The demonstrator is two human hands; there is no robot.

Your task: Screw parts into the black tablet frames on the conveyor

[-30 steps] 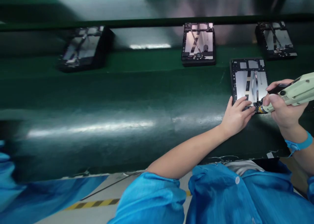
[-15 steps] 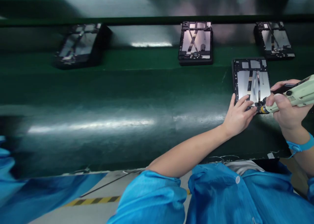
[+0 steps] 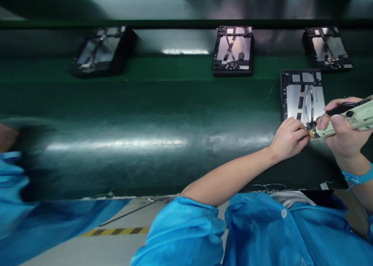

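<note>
An open tablet chassis (image 3: 303,97) with a silver inner plate and ribbon cables lies on the green conveyor belt (image 3: 163,102) at the right. My left hand (image 3: 288,139) rests on its near edge, fingers curled and pressed together at the lower rim. My right hand (image 3: 342,135) is wrapped around a pale green electric screwdriver (image 3: 346,120), whose brass tip touches the chassis's near edge right beside my left fingertips. A blue strap circles my right wrist.
Three more open chassis sit farther back on the belt: one blurred at left (image 3: 100,50), one in the middle (image 3: 233,50), one at right (image 3: 328,48). Another person's blue sleeve (image 3: 17,203) shows at the lower left. Below the belt lies floor with a yellow-black stripe (image 3: 113,231).
The near chassis and both my hands have drifted slightly to the right. My left fingers have curled from flat to pinched at the chassis edge. The screwdriver tip stays at the same spot.
</note>
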